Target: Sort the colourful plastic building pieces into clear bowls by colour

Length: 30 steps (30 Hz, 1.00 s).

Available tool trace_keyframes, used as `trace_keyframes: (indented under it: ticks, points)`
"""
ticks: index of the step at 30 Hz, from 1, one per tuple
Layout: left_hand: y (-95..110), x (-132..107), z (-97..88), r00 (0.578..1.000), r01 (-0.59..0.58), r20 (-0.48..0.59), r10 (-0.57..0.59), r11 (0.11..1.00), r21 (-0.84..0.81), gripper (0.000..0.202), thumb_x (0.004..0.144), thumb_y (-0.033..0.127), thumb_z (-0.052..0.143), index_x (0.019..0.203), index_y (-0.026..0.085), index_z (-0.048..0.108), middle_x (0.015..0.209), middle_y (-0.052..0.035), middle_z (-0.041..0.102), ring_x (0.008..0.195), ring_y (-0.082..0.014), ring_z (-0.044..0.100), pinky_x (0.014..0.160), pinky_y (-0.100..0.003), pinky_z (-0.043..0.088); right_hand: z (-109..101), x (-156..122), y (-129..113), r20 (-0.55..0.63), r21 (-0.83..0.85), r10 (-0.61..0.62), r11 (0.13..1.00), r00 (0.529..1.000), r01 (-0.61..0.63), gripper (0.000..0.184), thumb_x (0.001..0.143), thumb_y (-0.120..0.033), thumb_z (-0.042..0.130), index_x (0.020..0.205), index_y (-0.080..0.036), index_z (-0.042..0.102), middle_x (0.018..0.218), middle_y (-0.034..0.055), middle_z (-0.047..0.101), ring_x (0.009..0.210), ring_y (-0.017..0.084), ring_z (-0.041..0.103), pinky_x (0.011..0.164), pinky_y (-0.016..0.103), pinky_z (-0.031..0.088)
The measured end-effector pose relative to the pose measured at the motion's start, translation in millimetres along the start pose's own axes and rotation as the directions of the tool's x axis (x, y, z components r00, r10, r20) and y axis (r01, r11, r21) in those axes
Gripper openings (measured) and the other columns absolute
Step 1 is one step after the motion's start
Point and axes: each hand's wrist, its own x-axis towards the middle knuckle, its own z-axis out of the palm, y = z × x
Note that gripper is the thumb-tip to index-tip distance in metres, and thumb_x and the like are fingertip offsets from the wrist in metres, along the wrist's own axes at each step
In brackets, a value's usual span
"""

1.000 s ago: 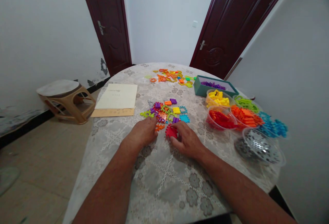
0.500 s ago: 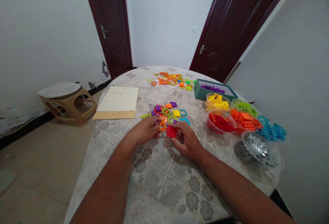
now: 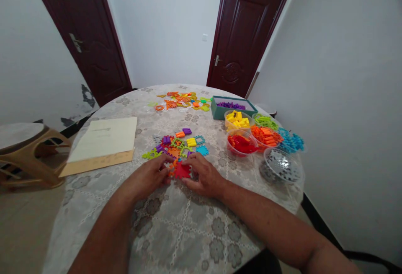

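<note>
My right hand (image 3: 204, 175) pinches a flat red interlocking toy piece (image 3: 182, 171) with toothed edges, thumb at the near side and fingers at the far side. My left hand (image 3: 153, 173) is closed on an orange interlocking piece (image 3: 171, 167), partly hidden by its fingers. The orange and red pieces meet edge to edge; whether they are locked together I cannot tell. Just beyond lies a pile of mixed pieces, including a yellow piece (image 3: 191, 142), a blue square piece (image 3: 202, 150), a purple piece (image 3: 187, 131) and a lime-green piece (image 3: 152, 153).
To the right stand tubs of yellow pieces (image 3: 238, 120), red pieces (image 3: 241, 144), orange pieces (image 3: 266, 136), blue pieces (image 3: 290, 140) and grey pieces (image 3: 280, 165). A green box (image 3: 218, 112) holds purple pieces. Paper sheets (image 3: 103, 138) lie left; another pile (image 3: 180, 100) lies at the back.
The view has turned to the right. Both hands have drawn slightly back from the pile, bringing the red and orange pieces nearer to me.
</note>
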Motion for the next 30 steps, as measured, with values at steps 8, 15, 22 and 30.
trace_keyframes:
  ticks: [8,15,22,30]
  points:
    - [14.0,-2.2,5.0,0.996,-0.083,0.034,0.084,0.996,-0.021,0.015,0.090,0.035,0.047,0.090,0.023,0.055,0.082,-0.0006,0.067,0.076,-0.0181,0.065,0.071,-0.029,0.051,0.9,1.6,-5.7,-0.045,0.042,0.009,0.999,0.999,-0.007,0.044,0.090,-0.030,0.074,0.131,-0.024,0.057,0.122,0.0099,0.059,0.113,0.024,0.058,0.098,0.040,0.053]
    - [27.2,-6.1,3.8,0.998,-0.057,-0.027,0.059,0.997,0.048,0.030,0.093,0.048,0.047,0.087,0.021,0.057,0.085,-0.0023,0.067,0.076,-0.0188,0.062,0.072,-0.032,0.048,5.8,-2.9,-4.9,-0.014,0.050,0.013,0.999,1.000,-0.012,0.044,0.091,-0.029,0.075,0.131,-0.026,0.058,0.126,0.0106,0.058,0.115,0.025,0.058,0.097,0.041,0.054]
    - [14.2,-4.3,7.1,0.999,0.037,0.032,-0.039,0.998,0.058,0.017,0.085,0.038,0.057,0.085,0.022,0.056,0.075,0.0006,0.068,0.064,-0.0170,0.063,0.059,-0.028,0.041,0.5,0.3,1.7,-0.052,-0.015,-0.001,1.000,0.999,0.000,0.035,0.098,-0.029,0.065,0.132,-0.025,0.059,0.128,0.0117,0.063,0.118,0.025,0.061,0.101,0.042,0.054]
    - [13.2,-4.8,4.5,0.998,-0.050,-0.031,0.060,0.966,0.253,0.011,0.085,0.032,0.057,0.083,0.021,0.058,0.081,-0.0005,0.066,0.075,-0.0171,0.058,0.066,-0.029,0.037,-4.8,9.4,39.8,-0.020,-0.337,0.117,0.934,0.993,-0.117,0.043,0.098,-0.025,0.061,0.141,-0.020,0.060,0.142,0.0152,0.063,0.139,0.033,0.048,0.117,0.058,0.036]
